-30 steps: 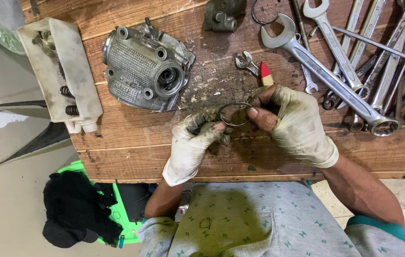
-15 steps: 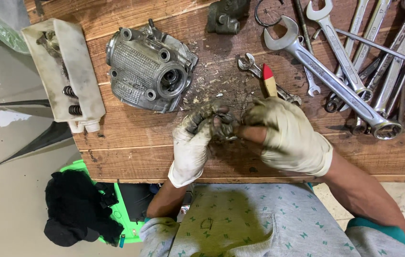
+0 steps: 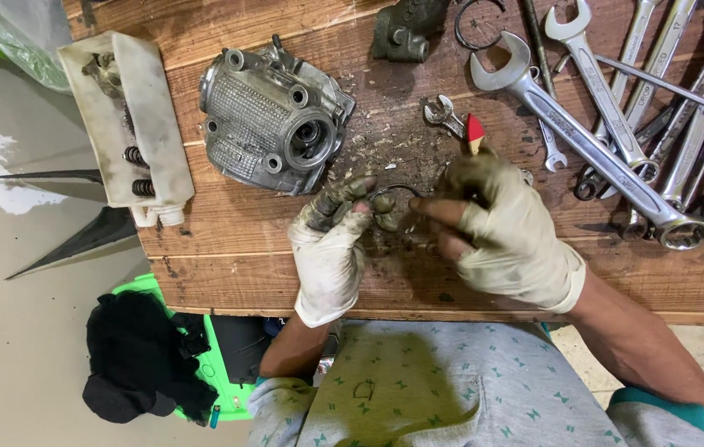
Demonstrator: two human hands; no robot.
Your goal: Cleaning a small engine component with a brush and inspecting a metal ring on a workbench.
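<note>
A thin metal ring (image 3: 391, 195) is pinched between the gloved left hand (image 3: 331, 244) and gloved right hand (image 3: 505, 236) above the wooden bench (image 3: 228, 240); an engine cover (image 3: 273, 120) lies at ten o'clock; spanners (image 3: 608, 124) at two o'clock.

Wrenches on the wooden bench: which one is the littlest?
The small silver open-ended wrench, lying alone just left of the red-tipped tool above the right hand. The other silver wrenches, piled at the right, are far longer.
</note>
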